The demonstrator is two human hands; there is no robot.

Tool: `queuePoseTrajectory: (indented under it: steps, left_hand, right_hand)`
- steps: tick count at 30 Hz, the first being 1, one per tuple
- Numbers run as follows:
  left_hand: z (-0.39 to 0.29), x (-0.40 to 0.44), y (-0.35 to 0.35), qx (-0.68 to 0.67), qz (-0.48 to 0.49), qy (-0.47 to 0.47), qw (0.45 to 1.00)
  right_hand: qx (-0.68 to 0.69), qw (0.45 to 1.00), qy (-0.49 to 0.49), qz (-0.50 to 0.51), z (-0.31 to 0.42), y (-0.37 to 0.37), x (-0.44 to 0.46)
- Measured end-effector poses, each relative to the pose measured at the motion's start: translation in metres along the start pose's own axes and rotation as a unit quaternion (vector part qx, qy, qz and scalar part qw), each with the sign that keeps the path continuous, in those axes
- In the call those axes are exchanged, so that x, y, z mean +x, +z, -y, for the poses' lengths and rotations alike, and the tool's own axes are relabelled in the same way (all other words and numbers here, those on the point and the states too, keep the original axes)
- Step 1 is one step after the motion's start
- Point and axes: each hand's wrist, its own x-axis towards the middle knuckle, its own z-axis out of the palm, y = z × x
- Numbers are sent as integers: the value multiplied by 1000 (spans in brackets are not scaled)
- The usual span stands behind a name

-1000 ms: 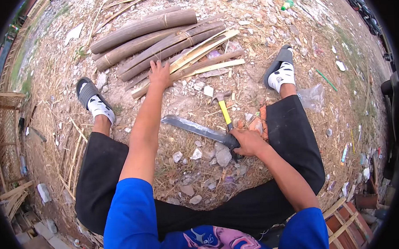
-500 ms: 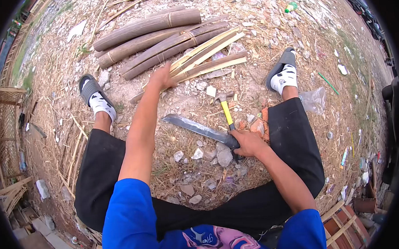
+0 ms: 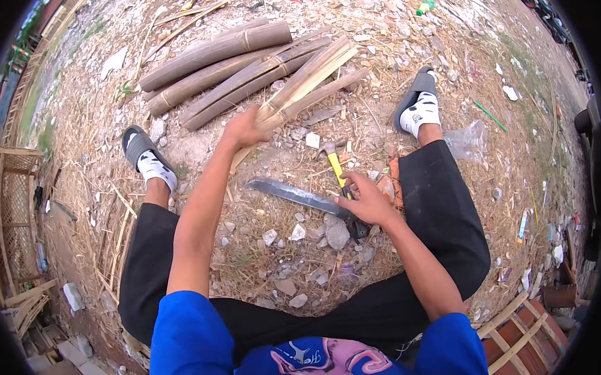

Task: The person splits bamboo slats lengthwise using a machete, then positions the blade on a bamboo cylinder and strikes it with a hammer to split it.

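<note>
Split bamboo strips [image 3: 312,80] lie at an angle on the ground ahead of me, pale inner faces partly showing. My left hand [image 3: 245,128] is closed around their near end; its fingers are partly hidden, so how many strips it grips I cannot tell. My right hand [image 3: 368,201] hovers by the black handle of a machete [image 3: 294,193], thumb and fingers apart, with nothing in it. The machete's blade points left, flat on the dirt. Just beyond it lies a hammer [image 3: 335,164] with a yellow and black handle, its lower end close to my right fingers.
Thicker bamboo pieces [image 3: 221,53] are stacked beyond my left hand. Stones [image 3: 337,234] and brick fragments [image 3: 387,184] lie between my legs. A clear plastic bag [image 3: 466,142] rests beside my right foot. At far left stands a woven lattice frame [image 3: 16,206].
My right hand has let go of the machete handle and lifted slightly. In my left hand the bamboo strips have turned, showing more of their outer faces, and shifted a little towards me.
</note>
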Motion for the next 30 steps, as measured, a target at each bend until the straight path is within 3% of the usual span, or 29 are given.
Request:
queuePoseTrajectory:
  steps: [3, 6, 10, 13, 14, 16, 20, 23, 26, 29, 30]
  left_hand:
    - [0, 4, -21, -137, -24, 53, 989]
    - [-22, 16, -38, -185, -151, 109, 965]
    - [-105, 11, -69, -457, -120, 112, 874]
    - [-140, 32, -56, -546, -137, 160, 811]
    - [-144, 41, -53, -568, -149, 181, 789]
    - [-150, 49, -45, -562, -172, 198, 785]
    - [-151, 44, -49, -560, -174, 213, 782]
    - [-149, 28, -68, -519, -120, 233, 814]
    - [-126, 29, -65, -404, -171, 222, 871]
    - [-107, -4, -70, -656, -57, 93, 747]
    - [-85, -5, -62, -627, -34, 95, 772]
  right_hand:
    - [180, 981, 77, -10, 19, 2, 32]
    - [213, 974, 66, -35, 49, 6, 63]
    - [292, 938, -13, -188, 82, -5, 121]
    - [250, 934, -76, -243, 87, -25, 157]
    - [298, 929, -83, -206, 92, -34, 164]
    - [389, 907, -91, -133, 100, -53, 170]
    - [408, 898, -120, -115, 94, -51, 183]
    - [382, 909, -107, -129, 95, -50, 191]
    - [410, 890, -121, -160, 106, -49, 192]
    - [394, 894, -146, -156, 107, -52, 200]
    - [394, 891, -155, -164, 109, -54, 202]
